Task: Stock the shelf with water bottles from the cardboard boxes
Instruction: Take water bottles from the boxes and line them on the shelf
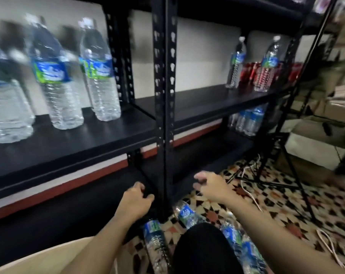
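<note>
red cans (249, 74): upper right | white cable (252, 198): on patterned floor (316, 204)

Pale wall (197, 56), patterned tile floor (326, 204), white cable (250, 196) trailing across it

Three clear water bottles (54, 76) with blue-and-green labels stand upright in the left bay of the black metal shelf (88, 139), and two more bottles (267, 66) stand upright far back in the right bay. A cluster of bottles (248, 121) sits one level lower, while loose bottles (186, 214) lie on their sides at the shelf's foot.
</note>
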Demonstrator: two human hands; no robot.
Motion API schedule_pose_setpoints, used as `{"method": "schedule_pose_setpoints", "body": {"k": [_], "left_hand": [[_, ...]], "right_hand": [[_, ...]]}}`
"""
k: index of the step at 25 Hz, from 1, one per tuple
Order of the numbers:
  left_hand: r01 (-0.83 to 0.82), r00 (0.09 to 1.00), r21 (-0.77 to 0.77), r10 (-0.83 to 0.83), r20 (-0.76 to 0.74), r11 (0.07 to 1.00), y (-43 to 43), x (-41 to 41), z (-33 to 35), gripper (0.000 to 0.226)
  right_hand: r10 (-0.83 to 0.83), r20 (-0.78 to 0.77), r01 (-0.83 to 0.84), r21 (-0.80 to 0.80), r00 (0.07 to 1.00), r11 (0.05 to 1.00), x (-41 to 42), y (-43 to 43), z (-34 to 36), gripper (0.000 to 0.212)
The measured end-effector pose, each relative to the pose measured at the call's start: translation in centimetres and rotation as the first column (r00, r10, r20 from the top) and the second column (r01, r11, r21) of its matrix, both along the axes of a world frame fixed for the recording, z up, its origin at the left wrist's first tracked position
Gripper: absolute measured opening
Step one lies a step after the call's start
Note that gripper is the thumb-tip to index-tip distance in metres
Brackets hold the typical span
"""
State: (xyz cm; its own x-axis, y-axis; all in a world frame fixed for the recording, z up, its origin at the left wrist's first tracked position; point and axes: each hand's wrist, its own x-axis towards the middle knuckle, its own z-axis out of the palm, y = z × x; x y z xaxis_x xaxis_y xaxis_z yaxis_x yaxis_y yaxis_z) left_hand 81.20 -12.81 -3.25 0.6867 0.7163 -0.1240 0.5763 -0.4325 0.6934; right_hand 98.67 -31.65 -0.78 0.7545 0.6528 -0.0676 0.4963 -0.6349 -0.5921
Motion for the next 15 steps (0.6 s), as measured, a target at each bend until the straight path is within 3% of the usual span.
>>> {"method": "schedule_pose_setpoints", "body": {"k": [6, 12, 15], "left_hand": [[-0.128, 0.962, -0.145, 0.088, -0.258, 0.981, -2.0, 7.1, -13.1, 0.074], [-0.257, 0.863, -0.22, 0.122, -0.49, 0.941, -2.1, 9.5, -23.8, 0.097], [-0.333, 0.798, -0.179, 0.175, -0.577, 0.926, -1.9, 9.8, -27.0, 0.097]], "right_hand": [[-0.139, -0.292, 0.089, -0.178, 0.946, 0.98, 5.1, 0.0, -15.2, 0.064], [-0.235, -0.273, 0.117, -0.386, 0.933, 0.915, 7.1, 2.4, -26.1, 0.095], [-0.245, -0.291, 0.073, -0.496, 0.925, 0.865, 8.0, 3.0, -30.1, 0.104]]}}
